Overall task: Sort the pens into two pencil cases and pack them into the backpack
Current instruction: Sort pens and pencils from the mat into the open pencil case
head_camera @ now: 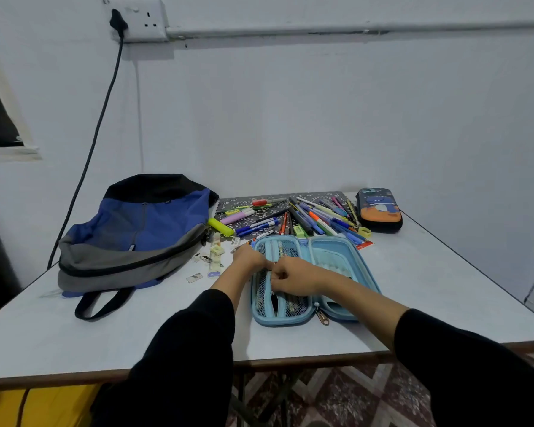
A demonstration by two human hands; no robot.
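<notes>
Both hands meet over the left half of the open blue pencil case (330, 254), which lies on the table (105, 334) right in front of me. My right hand (293, 277) is curled tight, its fingertips pinching at the mesh pocket (261, 291). My left hand (250, 258) is curled too, thumb toward the right one, but I cannot tell what it grips, if anything.

I judge I am seating pens under the mesh, since a pale pen (280, 251) already shows in that half. To do it well I would hold the mesh edge up with one hand and slide each pen in lengthwise with the other, so the tips do not snag the netting. The right half of the case holds nothing I can see. The zip pull (322, 318) hangs off the near end, out of the way.

Just left of the case lie a ruler (215, 254) and some erasers and scraps, which I should leave alone. Beyond the case the pile of pens (315, 217) is spread over a patterned mat (228, 208), with a yellow highlighter (221, 227) at its left edge. Most of the sorting is not yet done. I would pull from the near edge of the pile so nothing rolls.

At far right the second pencil case (379, 209) sits zipped. At far left the backpack (136, 229) lies flat, its main zip apparently closed, so it needs opening before packing.
</notes>
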